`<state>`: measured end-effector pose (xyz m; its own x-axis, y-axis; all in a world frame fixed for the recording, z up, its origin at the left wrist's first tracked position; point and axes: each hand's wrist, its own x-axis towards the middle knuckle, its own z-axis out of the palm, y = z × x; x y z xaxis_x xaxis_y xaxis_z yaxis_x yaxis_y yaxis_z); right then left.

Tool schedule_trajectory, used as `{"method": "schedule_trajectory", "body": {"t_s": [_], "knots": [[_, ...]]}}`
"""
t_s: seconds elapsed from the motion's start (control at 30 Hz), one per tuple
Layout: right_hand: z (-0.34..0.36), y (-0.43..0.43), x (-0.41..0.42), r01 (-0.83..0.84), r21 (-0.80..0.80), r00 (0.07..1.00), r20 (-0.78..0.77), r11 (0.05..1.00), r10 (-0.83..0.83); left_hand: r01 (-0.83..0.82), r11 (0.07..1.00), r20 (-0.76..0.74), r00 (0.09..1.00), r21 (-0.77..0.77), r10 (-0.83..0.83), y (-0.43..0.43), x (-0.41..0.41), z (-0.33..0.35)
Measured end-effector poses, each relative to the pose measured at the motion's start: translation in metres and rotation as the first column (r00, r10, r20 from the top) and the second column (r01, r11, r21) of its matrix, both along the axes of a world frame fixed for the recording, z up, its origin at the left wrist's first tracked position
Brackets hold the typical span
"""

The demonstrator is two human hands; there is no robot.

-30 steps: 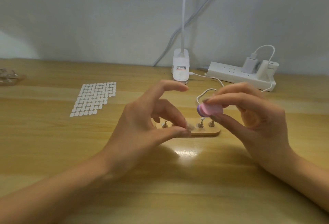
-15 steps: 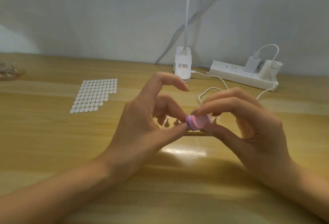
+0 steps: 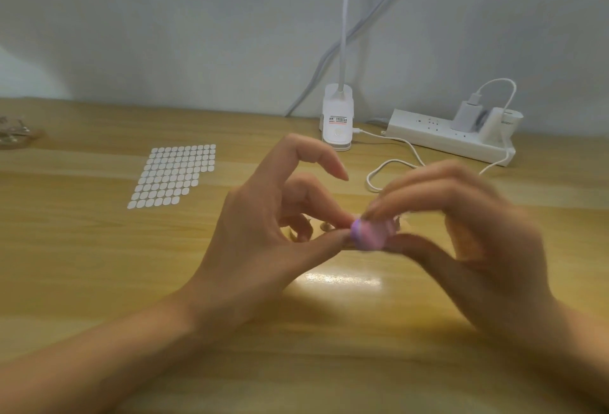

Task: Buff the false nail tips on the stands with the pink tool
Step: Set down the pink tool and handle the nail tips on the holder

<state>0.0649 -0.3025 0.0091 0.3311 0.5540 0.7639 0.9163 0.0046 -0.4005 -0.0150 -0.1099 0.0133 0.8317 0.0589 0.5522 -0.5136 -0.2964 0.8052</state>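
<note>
Left hand (image 3: 263, 242): thumb, middle finger pinch one of nail stands (image 3: 326, 226) on counter (image 3: 99, 265); index arched up. Pink tool (image 3: 370, 235): stubby pink cylinder, purple end, blurred, touching left fingertips. Right hand (image 3: 468, 232) fingers grasp it, motion-blurred. Second ago tool sat apart, up right.

A pink tool (image 3: 369, 234) with a purple end band is shown. Yellow-brown wood grain is seen on the table (image 3: 99, 265). White dots (image 3: 174, 176) are laid in rows. The strip (image 3: 438, 132), cable (image 3: 395, 163) and clip (image 3: 337, 120) are coloured white; the wall (image 3: 164, 18), pale grey.
</note>
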Motion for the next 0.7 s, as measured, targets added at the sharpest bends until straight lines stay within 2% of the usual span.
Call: {"method": "schedule_trajectory", "body": {"t_s": [0.07,0.13,0.23,0.3,0.4,0.5,0.57,0.63,0.7], "knots": [[-0.001,-0.001,0.003,0.039,-0.049,0.999,0.008,0.998,-0.039,-0.008,1.000,-0.008,1.000,0.007,0.008,0.000,-0.001,-0.001],[0.000,-0.004,0.007,0.096,-0.027,0.995,-0.009,0.995,-0.097,-0.021,1.000,-0.023,1.000,0.013,0.021,0.000,-0.001,0.000],[0.001,-0.002,0.004,0.028,-0.013,0.999,0.018,1.000,-0.028,-0.046,0.996,0.003,0.999,0.070,0.046,0.001,-0.001,0.001],[-0.001,-0.002,0.007,0.066,-0.051,0.998,0.024,0.997,-0.065,-0.077,0.991,0.020,0.997,0.109,0.075,0.000,-0.001,0.002],[0.001,-0.004,0.010,0.095,0.022,0.995,-0.042,0.995,-0.094,-0.088,0.988,0.028,0.996,0.125,0.085,0.000,-0.001,0.003],[-0.002,-0.001,0.005,0.024,-0.029,1.000,0.020,0.999,-0.023,-0.093,0.982,0.045,0.995,0.165,0.086,0.000,-0.001,0.002],[-0.003,-0.002,0.010,0.098,-0.059,0.995,0.021,0.993,-0.097,-0.098,0.978,0.048,0.995,0.186,0.091,0.000,-0.002,0.000],[0.001,-0.004,0.013,0.133,-0.010,0.991,0.002,0.991,-0.133,-0.110,0.975,0.047,0.994,0.194,0.103,0.000,-0.001,0.001],[0.002,-0.004,0.009,0.069,0.001,0.996,0.048,0.998,-0.069,-0.124,0.972,0.048,0.992,0.198,0.117,0.001,0.000,0.003]]}}
